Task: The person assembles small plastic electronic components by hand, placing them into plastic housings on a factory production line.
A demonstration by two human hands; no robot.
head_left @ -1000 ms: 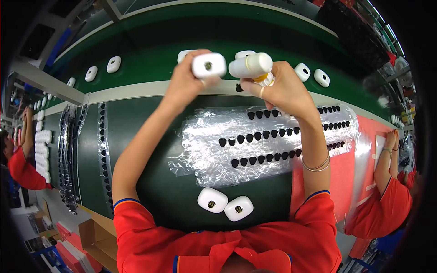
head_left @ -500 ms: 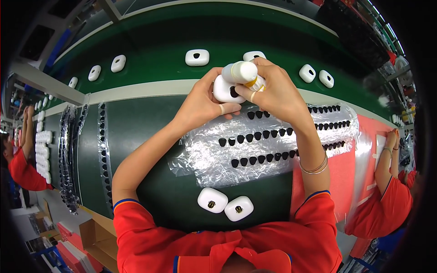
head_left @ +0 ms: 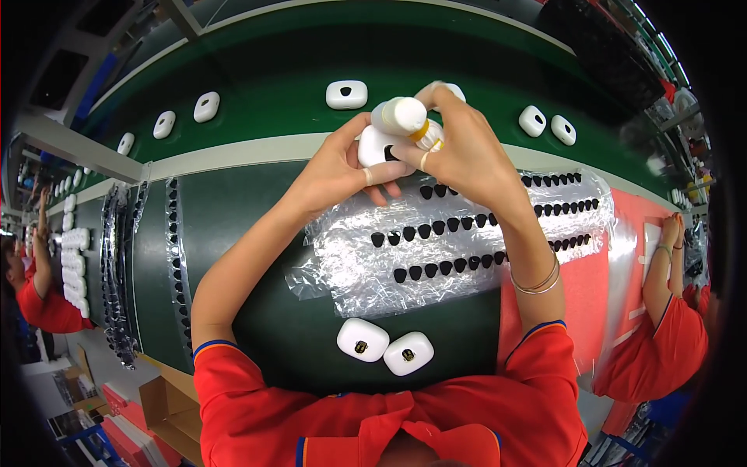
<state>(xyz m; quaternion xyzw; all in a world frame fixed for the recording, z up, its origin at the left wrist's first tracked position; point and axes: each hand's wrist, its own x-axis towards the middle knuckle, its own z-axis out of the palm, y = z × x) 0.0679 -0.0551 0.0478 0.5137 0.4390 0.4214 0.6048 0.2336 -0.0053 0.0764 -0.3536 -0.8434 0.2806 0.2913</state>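
My left hand (head_left: 334,171) is closed around a white rounded case (head_left: 369,148), thumb along its near side. A black patch (head_left: 390,152) shows on the case's upper face, partly covered by my right thumb. My right hand (head_left: 471,156) is closed on a white cylindrical, bottle-like thing (head_left: 403,115) with a yellow band, tilted over the case; its kind is unclear. Pale finger covers show on both hands. Below my hands, rows of small black pads (head_left: 439,226) lie on a clear plastic sheet (head_left: 366,284). Two white cases (head_left: 363,339) with dark openings lie nearer me.
Beyond the pale rail (head_left: 257,150), a green conveyor (head_left: 264,93) carries several white cases (head_left: 346,94). Strips of black pads (head_left: 176,257) and stacked white cases (head_left: 75,268) are on the left. A pink sheet (head_left: 556,311) lies at right; co-workers (head_left: 661,335) sit on both sides.
Both hands have shifted slightly left with the case and the white cylindrical thing. Cases on the conveyor have moved a little to the right.
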